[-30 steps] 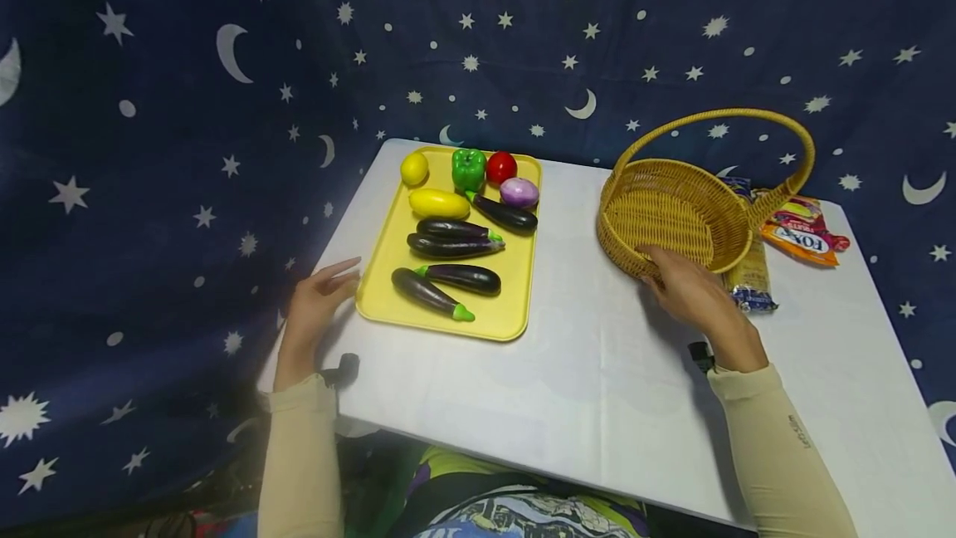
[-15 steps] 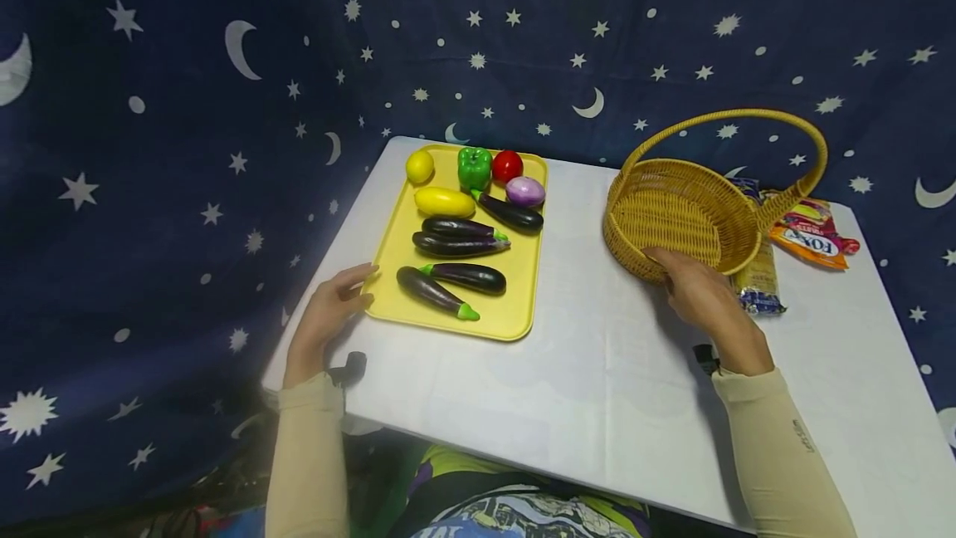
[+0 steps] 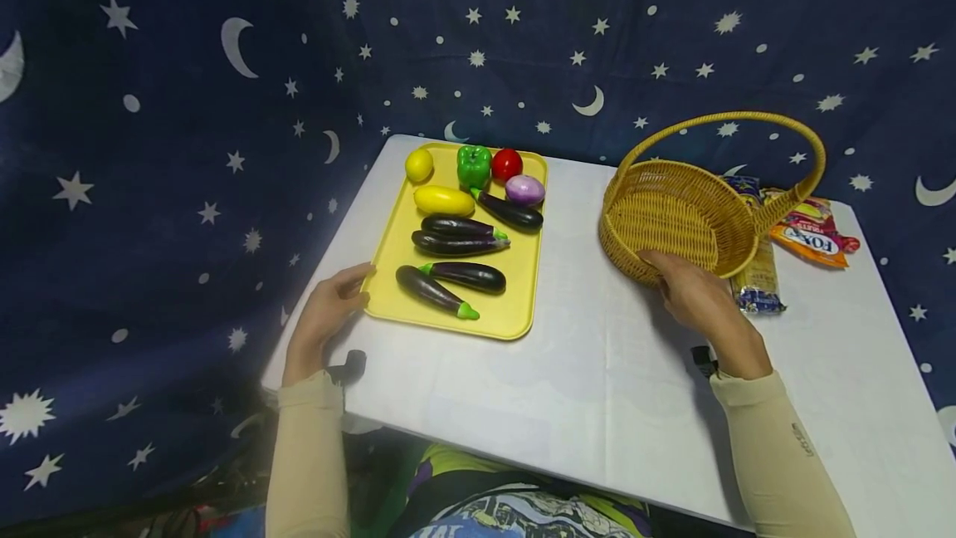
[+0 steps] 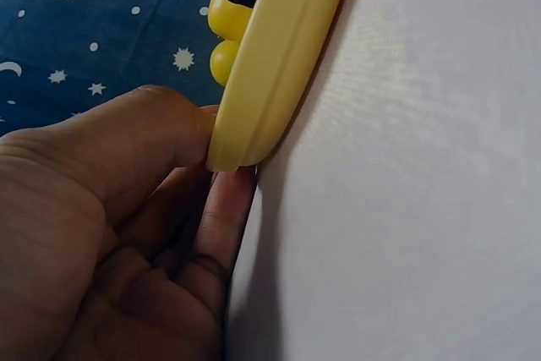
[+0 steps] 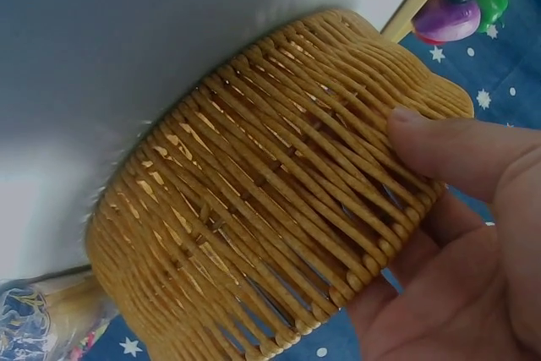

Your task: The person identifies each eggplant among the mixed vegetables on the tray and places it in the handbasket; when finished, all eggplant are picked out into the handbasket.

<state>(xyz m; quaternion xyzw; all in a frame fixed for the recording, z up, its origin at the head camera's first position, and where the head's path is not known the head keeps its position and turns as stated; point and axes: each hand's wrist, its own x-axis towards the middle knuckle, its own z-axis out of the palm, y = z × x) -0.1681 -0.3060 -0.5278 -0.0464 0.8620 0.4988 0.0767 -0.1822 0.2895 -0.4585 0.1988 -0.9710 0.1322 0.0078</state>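
My left hand [image 3: 324, 310] pinches the left edge of a yellow tray [image 3: 511, 314], near its front corner. In the left wrist view, the thumb [image 4: 173, 128] presses on the tray's rim [image 4: 270, 65] while fingers reach beneath it. Several eggplants [image 3: 463, 276] lie on the tray, behind them a long yellow vegetable [image 3: 444, 201], a lemon [image 3: 419, 165], a green bell pepper [image 3: 474, 167], a tomato [image 3: 507, 164] and a purple onion [image 3: 525, 189]. With thumb inside and fingers outside, my right hand [image 3: 698, 297] grips the near rim of a wicker basket [image 3: 623, 247], whose inside holds nothing.
Right of the basket lie a blue-and-gold packet [image 3: 758, 276] and an orange-red candy bag [image 3: 810, 235], both partly behind it. A white cloth covers the table [image 3: 568, 388]. Dark blue star-and-moon fabric [image 3: 508, 65] hangs at the back and left. The basket's tall handle [image 3: 728, 116] arches upward.
My left hand has moved right, from beside the tray to its edge, and now holds it. The basket, in my right hand's grip, has shifted slightly left. The head view has turned a little.
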